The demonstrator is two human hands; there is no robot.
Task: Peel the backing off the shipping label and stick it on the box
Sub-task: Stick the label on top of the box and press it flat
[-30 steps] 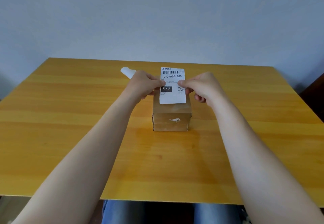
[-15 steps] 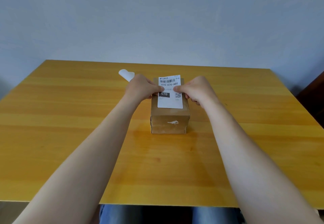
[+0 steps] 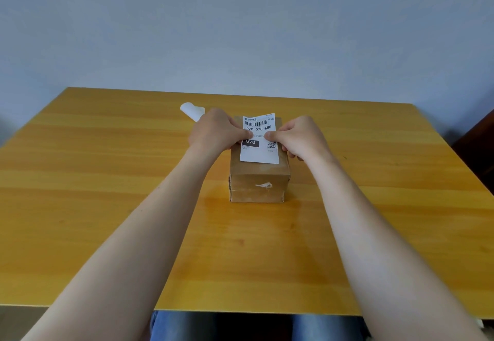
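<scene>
A small brown cardboard box (image 3: 258,185) stands in the middle of the yellow wooden table (image 3: 107,180). The white shipping label (image 3: 259,151), printed with a barcode, "070-070-A80" and a QR code, lies on the box's top; its near part rests flat while its far edge curls up. My left hand (image 3: 216,133) pinches the label's left edge and my right hand (image 3: 299,136) pinches its right edge, thumbs pressing near the label's middle. A curled white backing sheet (image 3: 191,109) lies on the table behind my left hand, partly hidden by it.
A pale wall rises behind the table. A dark piece of furniture (image 3: 478,140) shows at the right edge. My legs in jeans (image 3: 171,326) sit under the near table edge.
Both hands have lowered the label from upright above the box down onto the box's top. Its near part now lies flat there.
</scene>
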